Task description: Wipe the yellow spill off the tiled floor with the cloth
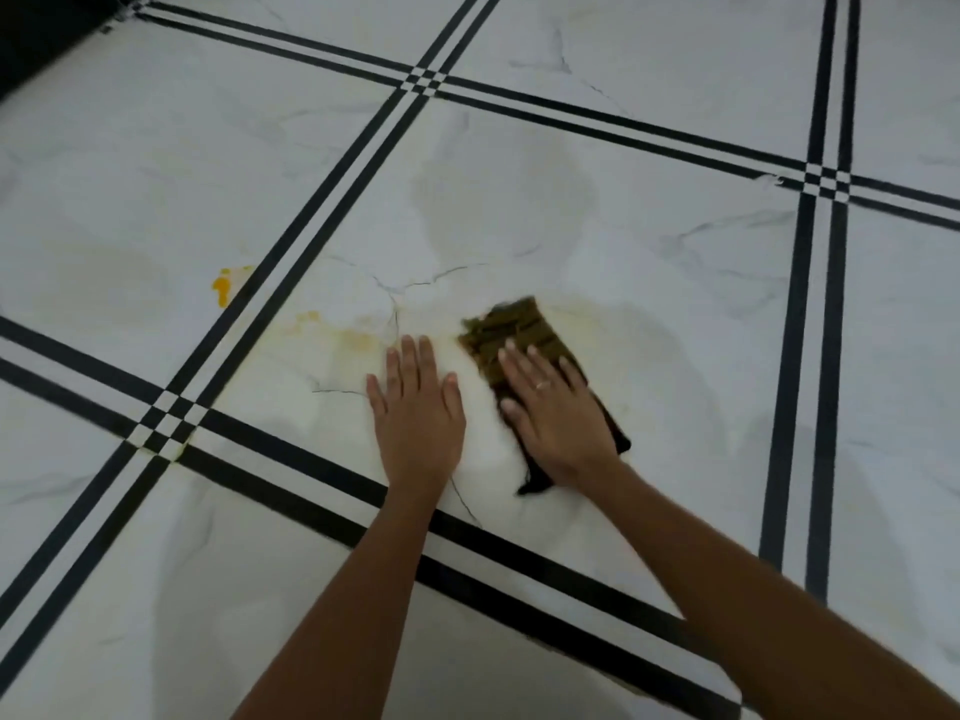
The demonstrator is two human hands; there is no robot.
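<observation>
Right hand (556,413): flat, palm down, fingers straight and a little spread, pressing on the cloth (511,330). Nothing curled round it, no pinch. A ring (542,385) shows on 1 finger.

Left hand (418,402): just left of the cloth, not touching it. Flat on bare tile, fingers straight and close together, thumb out to the side. It holds nothing.

Cloth: dark, stained olive-yellow at its far end, lying on the tiled floor (649,241) inside the large white marbled tile. My right hand covers its middle. The far end sticks out past my fingertips and a dark tail comes out below my wrist.

Yellow spill: 1 bright blob (222,288) well left of the cloth, on the far side of the double black stripe (291,267). A pale yellow smear (358,339) lies between that stripe and the cloth, just beyond my left fingertips. A faint yellowish film spreads right of the cloth and beyond it.

Hard to make out: the far end of the cloth is motion-blurred, so I cannot tell its weave or its edge. Both of my forearms are cut off by the bottom of the view. A black shape (41,28) fills the corner far up and left of the cloth; I cannot tell what it is.
</observation>
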